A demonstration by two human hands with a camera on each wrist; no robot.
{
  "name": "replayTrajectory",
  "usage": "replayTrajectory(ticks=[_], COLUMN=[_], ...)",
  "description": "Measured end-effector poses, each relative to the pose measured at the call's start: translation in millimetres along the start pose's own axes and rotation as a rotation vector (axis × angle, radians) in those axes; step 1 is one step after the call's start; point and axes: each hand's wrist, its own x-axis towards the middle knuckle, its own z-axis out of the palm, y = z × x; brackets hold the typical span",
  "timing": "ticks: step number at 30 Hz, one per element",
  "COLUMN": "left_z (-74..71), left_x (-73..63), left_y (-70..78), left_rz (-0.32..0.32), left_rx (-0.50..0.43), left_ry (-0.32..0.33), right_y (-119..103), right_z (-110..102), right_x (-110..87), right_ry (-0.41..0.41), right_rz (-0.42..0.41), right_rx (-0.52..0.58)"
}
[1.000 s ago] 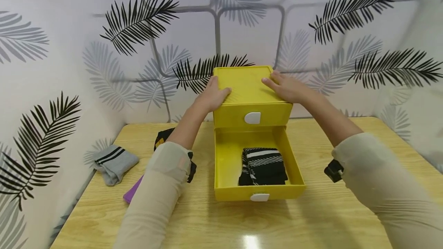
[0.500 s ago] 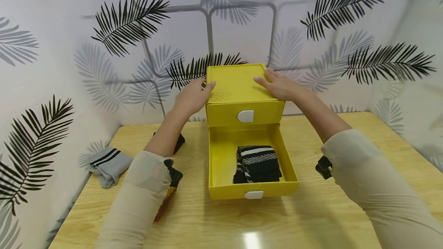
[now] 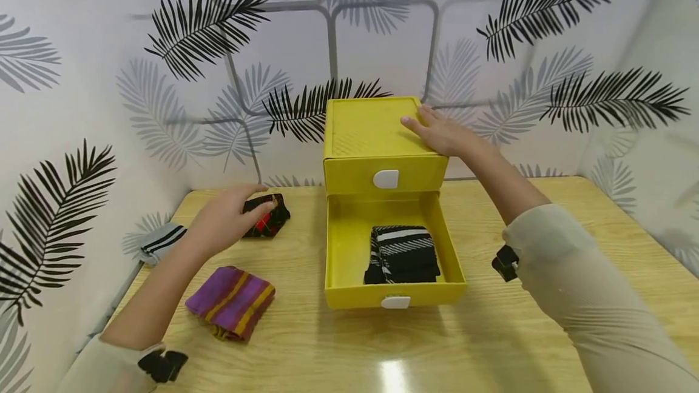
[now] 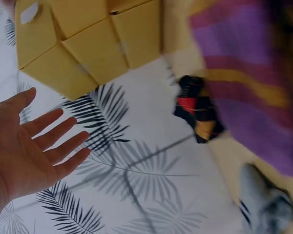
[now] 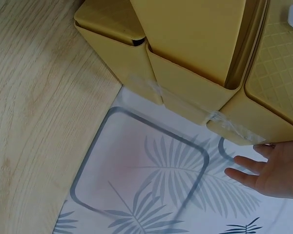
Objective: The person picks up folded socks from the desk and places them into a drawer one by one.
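Observation:
A yellow drawer box [image 3: 377, 126] stands on the table, its lower drawer [image 3: 346, 247] pulled out. Inside that drawer lies a folded black-and-white patterned cloth [image 3: 406, 253]. My right hand [image 3: 445, 134] rests on the top right edge of the box, fingers along its side; in the right wrist view the hand [image 5: 281, 170] shows loosely spread fingers. My left hand [image 3: 226, 217] is off the box, holding nothing, with fingers extended near a dark plaid folded cloth [image 3: 278, 217] and partly covering it. Below that hand lies a folded purple cloth with yellow stripes [image 3: 232, 302].
A grey sock-like cloth with black stripes [image 3: 162, 241] lies at the table's left edge, partly behind the left forearm. The wooden table [image 3: 306, 350] meets a leaf-patterned wall [image 3: 377, 47] behind the box. A white tab [image 3: 386, 179] marks the upper drawer.
My left hand has let go of the box's left side and moved left and down toward the cloths, uncovering the purple one. The right hand stays on the box.

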Motion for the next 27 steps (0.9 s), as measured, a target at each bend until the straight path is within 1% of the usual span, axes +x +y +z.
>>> replayTrajectory(ticks=[3,7,10,11,13,14,15,17,19,22,25,27], left_z=[14.9,42.6,65.0,72.1,84.2,89.2,93.4,100.1,104.6,109.2,112.4,113.9], left_x=[-29.5,-62.4,-80.0,-84.0,-89.3,-90.6,-91.1,-89.5,-85.2,-73.3,-56.8,-45.7], left_y=[-7.1,-14.2,-18.8,-20.6,-24.1,-26.2,-28.3,-33.2,-38.5,-47.4,-55.3,-59.5], left_rz=[-0.053,-0.15,-0.202,-0.203,-0.183,-0.162,-0.128,-0.039,0.054,0.209,0.34,0.408], left_rx=[0.105,0.198,0.218,0.227,0.258,0.274,0.296,0.333,0.349,0.349,0.361,0.385], left_ry=[-0.046,-0.174,-0.28,-0.297,-0.297,-0.287,-0.27,-0.216,-0.168,-0.126,-0.12,-0.134], right_y=[0.4,0.5,0.9,1.2,1.8,2.1,2.4,2.6,2.4,1.8,0.7,-0.1], right_z=[0.0,0.0,-0.3,-0.5,-0.9,-1.0,-1.1,-1.3,-1.2,-1.1,-0.7,-0.2], right_x=[-0.2,-0.4,-1.0,-1.2,-1.5,-1.5,-1.5,-1.4,-1.0,-0.8,-0.6,-0.3], right_ry=[0.001,-0.001,0.0,-0.001,0.0,-0.001,-0.002,-0.003,-0.003,-0.003,-0.004,-0.005], right_rz=[-0.001,-0.01,-0.018,-0.02,-0.019,-0.018,-0.016,-0.013,-0.013,-0.011,-0.015,-0.019], right_rx=[0.005,0.014,0.015,0.015,0.014,0.013,0.015,0.019,0.025,0.03,0.039,0.044])
